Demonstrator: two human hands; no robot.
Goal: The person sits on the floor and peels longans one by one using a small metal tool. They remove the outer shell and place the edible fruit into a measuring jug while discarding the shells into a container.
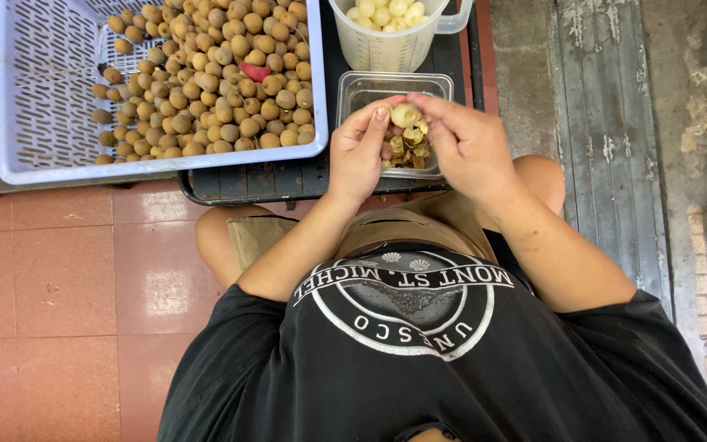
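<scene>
Head view: left hand (359, 155) and right hand (466, 146) both pinched shut on one half-peeled fruit (406, 115), held directly above clear shell tray (443, 82); round, no long axis.

Fruit-filled basket (18, 123) left, jug (386, 45) ahead; bare tiles (59, 278) lower left.
</scene>
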